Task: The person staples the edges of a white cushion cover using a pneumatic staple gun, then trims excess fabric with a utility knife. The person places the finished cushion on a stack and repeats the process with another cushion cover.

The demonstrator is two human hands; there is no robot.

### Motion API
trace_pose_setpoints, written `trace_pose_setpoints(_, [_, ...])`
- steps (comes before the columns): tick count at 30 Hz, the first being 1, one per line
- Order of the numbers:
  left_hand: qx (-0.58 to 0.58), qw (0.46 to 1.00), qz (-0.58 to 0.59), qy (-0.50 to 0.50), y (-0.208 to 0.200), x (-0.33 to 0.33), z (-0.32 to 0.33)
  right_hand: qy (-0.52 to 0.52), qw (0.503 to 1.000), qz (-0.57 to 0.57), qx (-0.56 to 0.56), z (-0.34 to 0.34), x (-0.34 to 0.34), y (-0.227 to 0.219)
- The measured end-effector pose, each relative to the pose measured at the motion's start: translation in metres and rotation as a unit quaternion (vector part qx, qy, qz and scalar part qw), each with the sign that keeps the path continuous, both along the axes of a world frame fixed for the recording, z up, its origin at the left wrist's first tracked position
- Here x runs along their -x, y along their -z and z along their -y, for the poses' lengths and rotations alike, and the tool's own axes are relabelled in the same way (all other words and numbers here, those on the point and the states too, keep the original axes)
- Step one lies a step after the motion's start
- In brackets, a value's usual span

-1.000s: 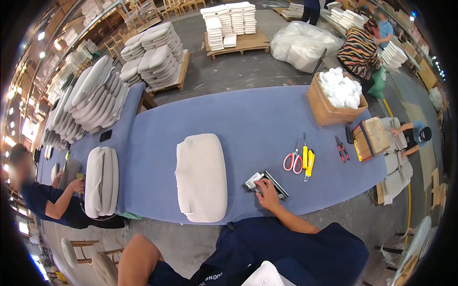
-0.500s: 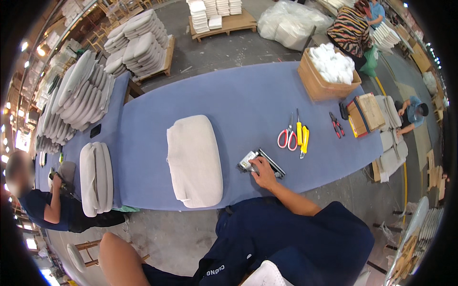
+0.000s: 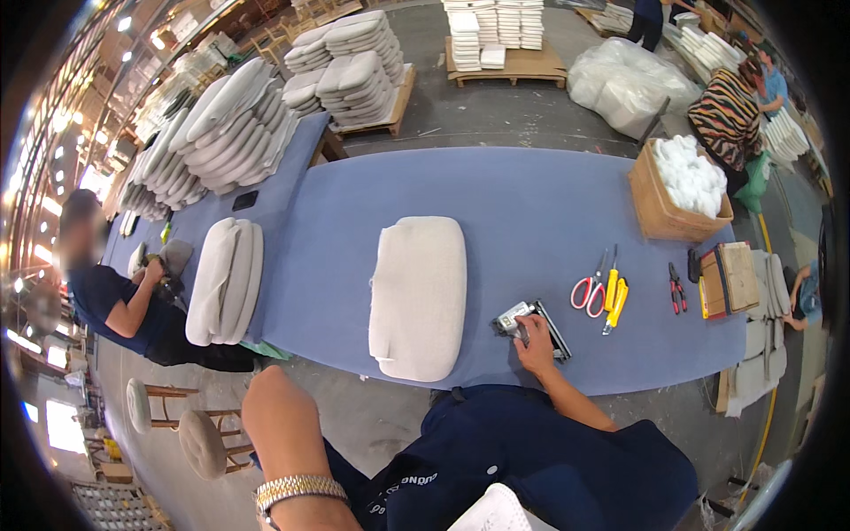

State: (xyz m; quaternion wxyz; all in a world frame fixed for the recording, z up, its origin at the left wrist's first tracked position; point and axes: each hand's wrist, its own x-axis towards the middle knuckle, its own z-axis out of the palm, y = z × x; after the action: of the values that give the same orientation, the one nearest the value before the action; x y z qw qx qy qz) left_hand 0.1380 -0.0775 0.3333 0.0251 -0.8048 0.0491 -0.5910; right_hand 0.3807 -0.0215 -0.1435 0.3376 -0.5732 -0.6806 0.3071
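Note:
My right hand point(image 3: 535, 346) has its fingers closed on the handle of a silver and black staple gun point(image 3: 556, 334), which lies on the blue-covered table point(image 3: 336, 292) near its front edge. To the left of that tool, a light grey padded cushion point(image 3: 418, 296) lies flat with a loose fabric edge along its left side. My left arm is bent with the elbow toward the table and a gold and silver watch at the wrist; my left hand is out of the picture past the lower edge.
Right of the staple gun lie red-handled scissors point(image 3: 588, 293), a yellow cutter point(image 3: 617, 306), a yellow-handled pointed tool point(image 3: 611, 285) and pliers point(image 3: 677, 288). A carton of white stuffing point(image 3: 670, 210) stands behind them. Stacked cushions point(image 3: 226, 281) and a co-worker point(image 3: 124, 296) are at left.
The view has shifted, so the table sits lower and farther right in it. More of my left forearm and its watch shows. My right hand stays on the staple gun.

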Motion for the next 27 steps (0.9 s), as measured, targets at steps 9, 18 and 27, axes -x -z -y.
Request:
trace_pose_setpoints(9, [-0.014,0.999,0.001,-0.034,0.007,0.011,0.004,-0.005,1.000,0.017,0.009,0.003,-0.004,0.002])
trace_pose_setpoints(18, [-0.039,0.998,0.001,-0.047,0.007,0.007,0.005,-0.010,1.000,0.008,0.004,0.003,-0.002,0.005])
trace_pose_setpoints(27, [-0.079,0.993,0.018,-0.086,0.016,0.017,0.007,-0.012,1.000,-0.001,0.009,0.002,-0.004,0.004])
